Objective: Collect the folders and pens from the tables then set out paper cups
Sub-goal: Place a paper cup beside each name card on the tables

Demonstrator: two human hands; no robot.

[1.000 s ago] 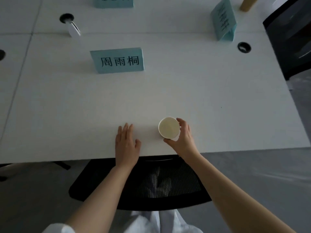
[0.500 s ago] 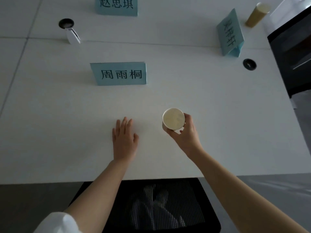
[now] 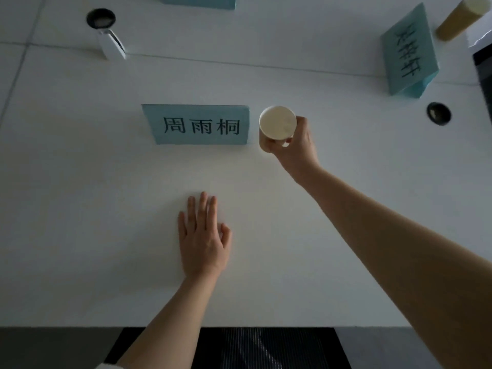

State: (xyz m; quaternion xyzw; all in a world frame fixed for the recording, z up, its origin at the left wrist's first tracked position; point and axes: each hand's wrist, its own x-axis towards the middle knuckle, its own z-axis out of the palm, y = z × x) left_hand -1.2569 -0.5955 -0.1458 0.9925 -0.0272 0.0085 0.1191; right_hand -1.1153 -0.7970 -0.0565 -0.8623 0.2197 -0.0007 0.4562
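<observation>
My right hand (image 3: 294, 145) grips a cream paper cup (image 3: 277, 121) around its side, mouth up, just right of a light blue name card (image 3: 198, 125). Whether the cup's base touches the white table (image 3: 106, 195) I cannot tell. My left hand (image 3: 203, 239) lies flat on the table nearer to me, palm down, fingers slightly apart, holding nothing. A stack of paper cups (image 3: 462, 18) lies at the far right corner. No folders or pens are in view.
A second blue name card (image 3: 408, 50) stands at the far right, a third (image 3: 199, 1) at the top edge. Two round cable holes (image 3: 101, 18) (image 3: 438, 113) pierce the table; a small white stand (image 3: 111, 45) sits by the left one. A black mesh chair (image 3: 266, 347) is below the near edge.
My right hand has carried the cup away from the near edge to a spot beside the name card. My left hand stays flat on the table. The camera has leaned forward.
</observation>
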